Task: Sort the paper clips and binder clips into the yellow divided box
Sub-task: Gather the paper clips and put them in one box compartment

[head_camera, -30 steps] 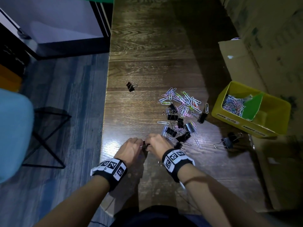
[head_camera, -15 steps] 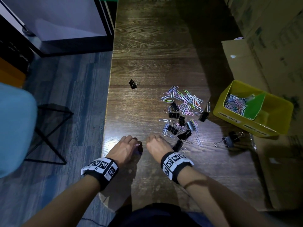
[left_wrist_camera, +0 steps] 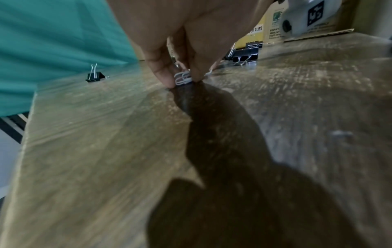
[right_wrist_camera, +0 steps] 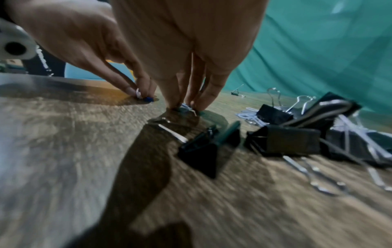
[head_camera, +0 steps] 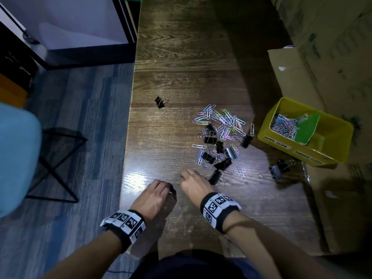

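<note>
My left hand [head_camera: 170, 189] pinches small white paper clips [left_wrist_camera: 183, 78] against the wooden table near its front edge. Just to its right, my right hand [head_camera: 181, 179] pinches another paper clip [right_wrist_camera: 186, 106] with its fingertips on the tabletop. Beyond the right hand lies the loose pile of coloured paper clips [head_camera: 221, 123] mixed with black binder clips [head_camera: 222, 164]. The yellow divided box [head_camera: 281, 142] stands at the right, tilted, with paper clips [head_camera: 283, 125] in its left compartment beside a green divider [head_camera: 307, 127].
One binder clip [head_camera: 160, 102] lies alone at the far left of the table [head_camera: 181, 57], and two more binder clips [head_camera: 278, 170] lie in front of the box. Cardboard boxes [head_camera: 332, 57] line the right side. A teal chair [head_camera: 16, 158] stands on the left.
The hands, close together a second ago, have drawn slightly apart. Each now pinches paper clips on the tabletop.
</note>
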The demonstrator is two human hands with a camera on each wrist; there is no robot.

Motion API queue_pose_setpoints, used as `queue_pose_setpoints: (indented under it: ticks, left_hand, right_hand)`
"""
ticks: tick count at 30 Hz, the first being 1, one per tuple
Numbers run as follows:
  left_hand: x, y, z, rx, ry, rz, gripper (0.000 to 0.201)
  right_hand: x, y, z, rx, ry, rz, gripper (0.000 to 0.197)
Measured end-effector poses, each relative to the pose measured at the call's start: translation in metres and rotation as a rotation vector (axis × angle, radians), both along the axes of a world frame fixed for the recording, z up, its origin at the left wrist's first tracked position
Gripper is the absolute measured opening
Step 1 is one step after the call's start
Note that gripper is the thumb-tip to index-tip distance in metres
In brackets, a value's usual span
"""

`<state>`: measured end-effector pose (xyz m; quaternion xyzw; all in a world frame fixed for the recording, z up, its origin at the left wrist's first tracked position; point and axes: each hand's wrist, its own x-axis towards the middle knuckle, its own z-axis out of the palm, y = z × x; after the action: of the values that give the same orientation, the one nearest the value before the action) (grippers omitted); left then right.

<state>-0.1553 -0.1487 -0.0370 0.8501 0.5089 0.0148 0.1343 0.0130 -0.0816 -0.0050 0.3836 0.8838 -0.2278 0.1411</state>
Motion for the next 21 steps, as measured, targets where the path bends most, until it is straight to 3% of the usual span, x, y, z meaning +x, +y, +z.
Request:
queue_pose_setpoints:
  ticks: [6,9,13,18,21]
  left_hand:
    - [0.0,0.008,0.005,0.025,0.05,-0.021,0.008]
    - [0.002,0.009,0.008,-0.023,0.008,0.05,0.023]
    - [0.002,0.01,0.01,-0.046,-0.04,0.148,0.021]
    - [-0.002,0.008,0.003,-0.051,0.05,-0.003,0.017]
    - [0.0,0.005,-0.001,-0.094,0.066,0.021,0.019]
  right_hand:
    - [-0.01,0.009,0.016,-0.055,0.009,-0.093,0.026]
    - [-0.012,0.012,0.026,-0.105,-0.05,-0.117,0.024]
    - [-0.018,0.018,0.035,-0.112,-0.113,-0.195,0.022]
    - [-0.02,0.015,0.029,-0.129,-0.019,-0.268,0.023]
    - [-0.022,0.009,0.025,-0.083,-0.047,-0.211,0.023]
